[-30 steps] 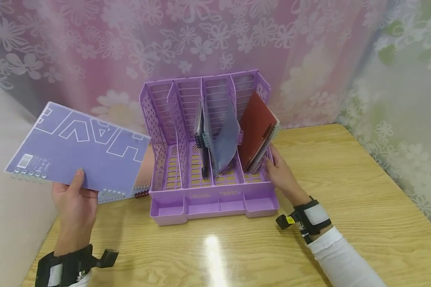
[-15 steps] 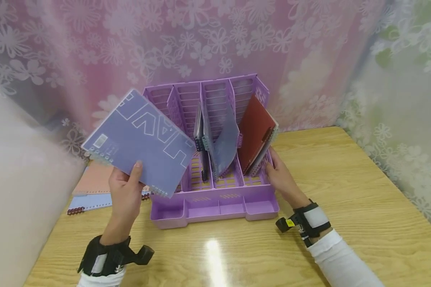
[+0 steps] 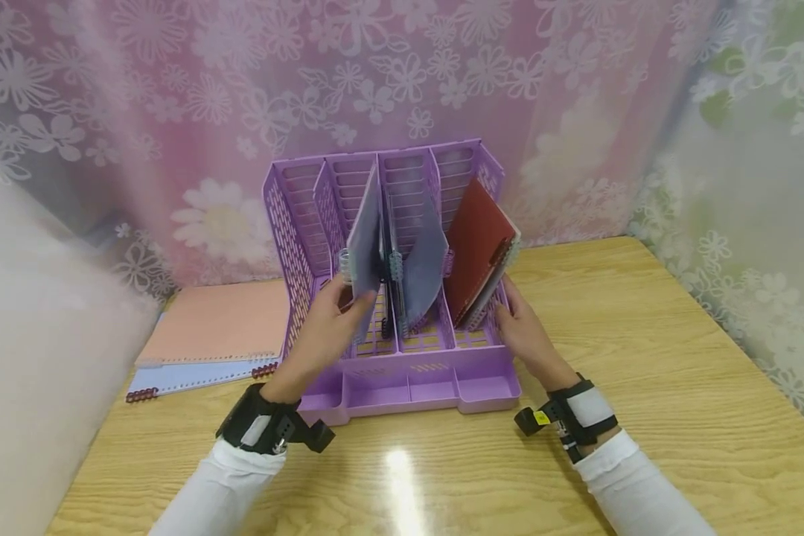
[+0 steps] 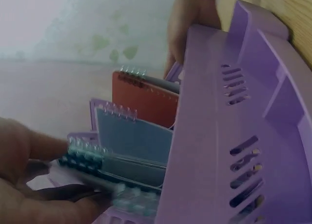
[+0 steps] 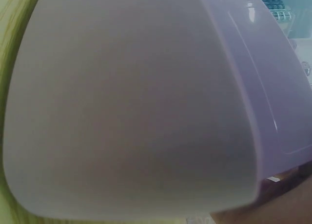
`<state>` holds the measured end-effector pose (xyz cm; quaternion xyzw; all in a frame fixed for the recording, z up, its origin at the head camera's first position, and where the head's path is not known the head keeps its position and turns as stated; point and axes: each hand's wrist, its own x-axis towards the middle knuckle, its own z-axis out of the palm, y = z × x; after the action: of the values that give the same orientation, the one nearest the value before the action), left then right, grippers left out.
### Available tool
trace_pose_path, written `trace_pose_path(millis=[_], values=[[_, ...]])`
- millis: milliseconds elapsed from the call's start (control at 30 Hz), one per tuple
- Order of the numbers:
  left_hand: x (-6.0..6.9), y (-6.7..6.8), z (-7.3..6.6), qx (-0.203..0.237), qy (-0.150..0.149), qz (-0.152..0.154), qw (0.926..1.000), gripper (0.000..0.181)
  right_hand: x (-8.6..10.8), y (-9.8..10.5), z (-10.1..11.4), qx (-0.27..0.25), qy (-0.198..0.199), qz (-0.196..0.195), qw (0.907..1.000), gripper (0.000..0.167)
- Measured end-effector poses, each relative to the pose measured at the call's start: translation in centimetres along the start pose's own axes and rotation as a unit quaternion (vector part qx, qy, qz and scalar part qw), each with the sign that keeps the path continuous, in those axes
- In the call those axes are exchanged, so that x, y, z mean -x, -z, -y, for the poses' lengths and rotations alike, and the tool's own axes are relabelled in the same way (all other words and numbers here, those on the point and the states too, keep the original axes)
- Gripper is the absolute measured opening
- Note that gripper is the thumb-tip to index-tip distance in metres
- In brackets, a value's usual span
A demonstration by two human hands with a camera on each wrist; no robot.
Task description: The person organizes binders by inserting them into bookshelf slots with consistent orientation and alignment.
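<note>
Blue notebook, one, spiral-bound: standing upright, tilted, at the second compartment from the left; its lower edge is blurring against the grid, so contact with the floor is uncertain.

Left hand: thumb and fingers pinching the notebook; the fingers' far ends are hiding behind it.

Dark notebook: sitting just beside it, mostly covered.

Purple rack, four compartments: bearing a grey-blue notebook in the third and a red notebook in the fourth, the latter leaning and overlapping paler ones.

Right hand: gripping the rack's right wall, its outer fingers partly hidden; in the right wrist view a pale surface is blocking most of the scene.

Peach notebook: lying left of the rack, covering most of a light blue notebook.
</note>
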<state>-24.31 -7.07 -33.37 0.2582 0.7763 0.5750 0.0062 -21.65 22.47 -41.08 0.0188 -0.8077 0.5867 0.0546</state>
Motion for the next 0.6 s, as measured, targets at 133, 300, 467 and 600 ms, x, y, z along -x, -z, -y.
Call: trace_pose_path(millis=[133, 300, 467, 600], values=[[-1.8, 0.1, 1.3, 0.011, 0.019, 0.068, 0.9974, 0.058, 0.0, 0.0, -0.1, 0.007, -0.005, -0.001, 1.0000, 0.061], [-3.5, 0.6, 2.5, -0.069, 0.102, 0.149, 0.9812, 0.069, -0.1, -0.2, 0.2, 0.008, -0.001, 0.007, 0.9999, 0.061], [-4.8, 0.7, 3.1, -0.138, 0.142, 0.230, 0.9528, 0.074, -0.1, -0.2, 0.3, 0.010, 0.001, 0.004, 0.9999, 0.060], [-4.9, 0.5, 3.1, -0.142, 0.153, 0.232, 0.9501, 0.074, -0.2, -0.1, 0.1, 0.014, 0.006, 0.001, 0.9999, 0.061]])
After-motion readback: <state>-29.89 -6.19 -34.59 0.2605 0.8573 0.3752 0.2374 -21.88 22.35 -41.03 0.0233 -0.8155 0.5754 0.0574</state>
